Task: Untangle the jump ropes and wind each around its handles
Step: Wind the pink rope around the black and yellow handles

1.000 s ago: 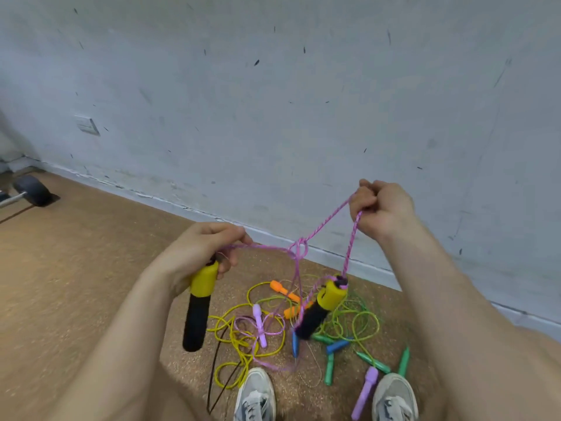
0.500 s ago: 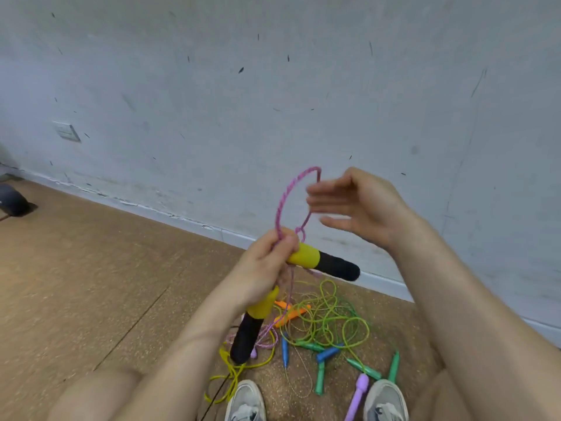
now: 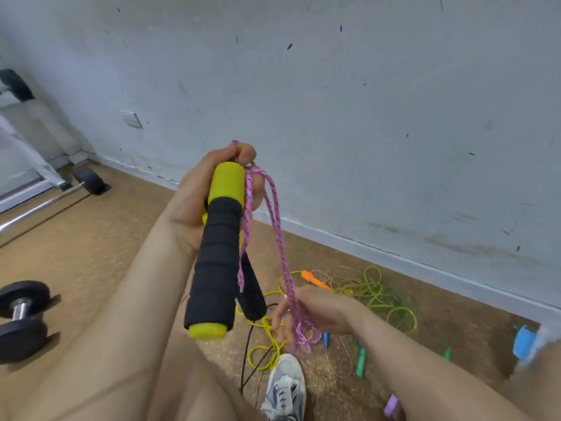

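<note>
The left hand [image 3: 209,189], raised near the middle of the view, has its fingers clenched round the yellow tops of two foam handles held side by side. The front handle [image 3: 217,256] slants down towards seven o'clock, black grip and yellow end cap facing the camera. The second handle [image 3: 252,294] lies just behind it at its four o'clock side, with only its black lower part showing. The pink rope [image 3: 277,235] comes out at the fingertips by the handle tops and hangs in several strands along the handles' three o'clock side, running down towards five o'clock into the right hand [image 3: 321,311]. That hand is low, at five o'clock of the left one, and its fingers are loosely curled about the strands. More pink rope is bunched just beneath it, though blur hides how firm the hold is. On the cork-coloured floor [image 3: 91,253] under and beyond the right hand lies the rest of the pile. A yellow rope [image 3: 270,344] is looped at the hand's seven o'clock and a green rope [image 3: 378,296] is coiled at its two o'clock. An orange handle [image 3: 312,278] lies at twelve, a green handle [image 3: 360,364] at five and a purple handle [image 3: 391,405] near the bottom edge. A grey shoe [image 3: 285,387] stands at six o'clock of the view. A black dumbbell [image 3: 21,317] lies at eight o'clock and a barbell [image 3: 85,182] at ten, by the scuffed grey wall [image 3: 364,117].
</note>
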### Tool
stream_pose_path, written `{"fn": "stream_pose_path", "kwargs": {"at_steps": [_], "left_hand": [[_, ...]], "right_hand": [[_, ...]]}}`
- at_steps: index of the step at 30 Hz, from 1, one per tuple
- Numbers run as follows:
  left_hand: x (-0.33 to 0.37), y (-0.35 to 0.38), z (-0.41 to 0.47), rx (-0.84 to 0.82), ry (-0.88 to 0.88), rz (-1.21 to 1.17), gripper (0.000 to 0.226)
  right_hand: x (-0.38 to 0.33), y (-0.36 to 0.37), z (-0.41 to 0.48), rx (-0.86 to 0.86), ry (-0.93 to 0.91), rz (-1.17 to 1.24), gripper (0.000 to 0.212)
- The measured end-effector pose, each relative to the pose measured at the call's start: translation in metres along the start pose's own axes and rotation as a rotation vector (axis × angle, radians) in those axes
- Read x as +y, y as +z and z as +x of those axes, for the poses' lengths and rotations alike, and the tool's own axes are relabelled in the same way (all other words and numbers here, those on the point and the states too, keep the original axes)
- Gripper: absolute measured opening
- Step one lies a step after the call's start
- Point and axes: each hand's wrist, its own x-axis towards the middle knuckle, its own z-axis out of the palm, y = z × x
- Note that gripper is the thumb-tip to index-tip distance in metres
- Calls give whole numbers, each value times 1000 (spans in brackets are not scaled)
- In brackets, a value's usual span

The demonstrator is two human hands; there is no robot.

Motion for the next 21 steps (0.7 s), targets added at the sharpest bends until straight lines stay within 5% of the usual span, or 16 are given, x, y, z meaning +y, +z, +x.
{"fn": "stream_pose_path", "kwargs": {"at_steps": [4, 9, 12, 16, 21], "left_hand": [[24, -45, -9, 91, 5, 219, 15], [19, -120, -10, 380, -116, 891, 14], [-11, -160, -1, 479, -193, 1265, 17], [-72, -184, 13, 188, -441, 1725, 19], [-124, -187, 18, -62, -692, 1840, 32]], "right_hand": [[14, -41, -28, -1, 15, -46, 67], [-18, -105, -99, 267, -47, 4, 26], [-53, -116, -128, 397, -112, 42, 26], [-96, -101, -141, 524, -273, 107, 12], [-120, -74, -131, 536, -316, 221, 18]]}}
